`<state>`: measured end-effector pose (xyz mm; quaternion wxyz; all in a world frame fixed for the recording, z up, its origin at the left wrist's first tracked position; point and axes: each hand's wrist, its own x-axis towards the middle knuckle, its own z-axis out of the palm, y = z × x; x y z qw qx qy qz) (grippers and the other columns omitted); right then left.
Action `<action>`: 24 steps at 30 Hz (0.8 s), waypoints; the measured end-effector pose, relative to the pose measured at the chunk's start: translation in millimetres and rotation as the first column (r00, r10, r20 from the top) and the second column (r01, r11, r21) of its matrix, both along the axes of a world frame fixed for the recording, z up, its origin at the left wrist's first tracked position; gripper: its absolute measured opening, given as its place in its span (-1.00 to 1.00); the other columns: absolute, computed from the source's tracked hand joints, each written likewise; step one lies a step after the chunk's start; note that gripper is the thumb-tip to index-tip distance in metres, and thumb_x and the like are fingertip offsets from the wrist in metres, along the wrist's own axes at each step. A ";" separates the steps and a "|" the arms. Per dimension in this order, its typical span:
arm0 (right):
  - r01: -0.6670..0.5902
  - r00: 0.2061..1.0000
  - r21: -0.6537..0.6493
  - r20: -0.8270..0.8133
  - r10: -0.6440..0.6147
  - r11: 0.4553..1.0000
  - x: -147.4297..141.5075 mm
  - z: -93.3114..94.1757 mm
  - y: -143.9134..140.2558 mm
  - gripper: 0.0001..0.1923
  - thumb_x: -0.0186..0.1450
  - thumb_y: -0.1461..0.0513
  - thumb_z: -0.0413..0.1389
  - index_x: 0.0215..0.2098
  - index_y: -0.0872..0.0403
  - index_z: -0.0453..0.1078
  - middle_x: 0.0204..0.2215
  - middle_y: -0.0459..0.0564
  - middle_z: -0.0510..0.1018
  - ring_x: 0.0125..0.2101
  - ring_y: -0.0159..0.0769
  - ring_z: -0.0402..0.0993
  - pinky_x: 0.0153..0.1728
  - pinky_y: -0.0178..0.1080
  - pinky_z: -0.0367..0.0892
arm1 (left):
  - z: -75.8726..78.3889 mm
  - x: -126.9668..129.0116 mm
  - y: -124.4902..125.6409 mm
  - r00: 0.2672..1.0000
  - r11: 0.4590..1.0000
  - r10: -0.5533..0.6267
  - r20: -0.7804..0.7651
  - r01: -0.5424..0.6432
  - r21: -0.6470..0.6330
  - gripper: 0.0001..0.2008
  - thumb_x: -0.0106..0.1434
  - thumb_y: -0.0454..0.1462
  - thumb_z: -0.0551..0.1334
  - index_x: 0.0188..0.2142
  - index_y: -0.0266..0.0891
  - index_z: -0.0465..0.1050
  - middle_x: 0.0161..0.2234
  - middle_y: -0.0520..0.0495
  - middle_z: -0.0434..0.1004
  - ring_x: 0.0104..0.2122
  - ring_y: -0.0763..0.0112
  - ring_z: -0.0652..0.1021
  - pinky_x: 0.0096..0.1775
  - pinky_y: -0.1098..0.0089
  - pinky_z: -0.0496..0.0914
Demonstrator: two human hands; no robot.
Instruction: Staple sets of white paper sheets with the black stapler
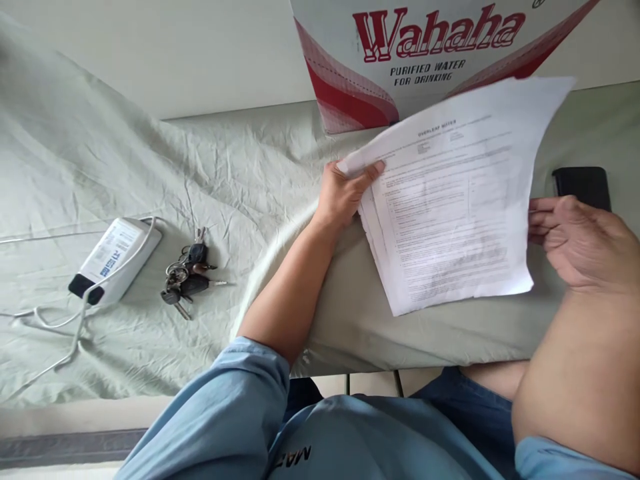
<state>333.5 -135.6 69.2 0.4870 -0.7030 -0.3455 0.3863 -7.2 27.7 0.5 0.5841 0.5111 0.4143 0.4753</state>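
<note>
A pale green cloth, creased all over, covers the surface. At nine o'clock a white power bank lies flat, its white cable looping off toward eight o'clock. Just beside it, toward the centre, sits a bunch of keys with dark fobs. At twelve o'clock stands a cardboard box printed "Wahaha" in red, with "purified water for drinking" below. At three o'clock lies a black phone, partly hidden.
</note>
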 end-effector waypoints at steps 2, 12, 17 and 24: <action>0.032 0.997 -0.010 -0.070 -0.032 0.999 -0.7 3.1 -0.2 -0.19 0.08 -0.54 0.53 -0.23 -0.04 0.77 -0.30 0.18 0.82 -0.12 0.17 0.84 0.11 0.20 0.75 | -3.3 -0.2 5.9 0.992 0.995 0.100 0.081 -0.101 0.009 -0.53 0.33 0.12 0.69 -0.09 -0.14 0.70 -0.06 -0.13 0.84 0.02 0.06 0.85 0.08 0.05 0.81; -0.135 0.988 -0.256 -0.110 0.110 0.957 -5.7 2.6 1.2 -0.15 -0.12 -0.06 0.82 0.13 -0.18 0.81 0.08 0.03 0.92 0.14 0.17 0.86 0.29 0.20 0.76 | -4.5 3.6 9.2 0.983 0.996 0.081 0.164 -0.077 -0.033 -0.47 0.37 0.14 0.67 0.06 -0.15 0.67 0.13 -0.17 0.85 0.24 -0.09 0.83 0.22 -0.05 0.78; 0.035 0.999 -0.331 0.011 -0.033 0.943 -1.1 4.2 -0.6 -0.32 -0.30 -0.05 0.82 -0.21 -0.14 0.87 -0.09 0.02 0.94 -0.14 0.04 0.85 -0.08 0.02 0.82 | -10.6 -1.5 14.0 0.987 0.996 0.071 0.141 -0.063 -0.061 -0.41 0.39 0.26 0.60 0.02 -0.15 0.67 0.00 -0.17 0.85 0.18 -0.10 0.84 0.10 0.01 0.81; 0.203 0.979 -0.242 0.038 -0.200 0.949 -12.2 11.6 3.4 -0.22 -0.47 -0.04 0.83 -0.25 -0.14 0.87 -0.07 0.03 0.94 -0.16 -0.01 0.81 0.13 0.10 0.79 | -15.9 -3.7 15.5 0.999 1.000 0.022 0.027 -0.023 0.018 -0.44 0.38 0.25 0.62 -0.22 -0.14 0.60 -0.30 -0.06 0.66 -0.13 0.07 0.83 -0.22 0.13 0.76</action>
